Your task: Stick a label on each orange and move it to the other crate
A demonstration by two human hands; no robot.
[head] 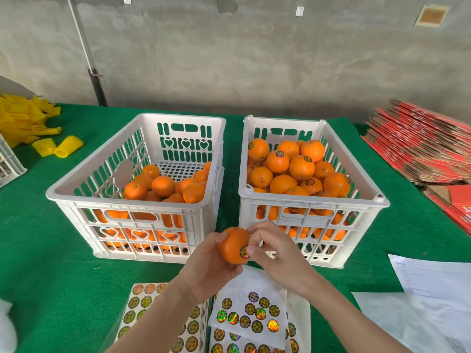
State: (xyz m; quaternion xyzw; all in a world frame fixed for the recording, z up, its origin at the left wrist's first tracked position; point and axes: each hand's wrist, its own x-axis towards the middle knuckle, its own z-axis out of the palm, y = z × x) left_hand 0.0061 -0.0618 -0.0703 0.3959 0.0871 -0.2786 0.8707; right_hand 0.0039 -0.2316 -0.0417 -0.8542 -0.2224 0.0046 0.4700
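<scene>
Orange [232, 247] cupped in left hand [204, 262], right hand [276, 253] pinching its edge, thumb on label [244, 252]

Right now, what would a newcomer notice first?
Two white crates of oranges sit side by side on the green table: the left crate half empty, the right crate heaped with labelled fruit. Nearer, the left hand holds an orange while the right hand presses a label onto it.
</scene>
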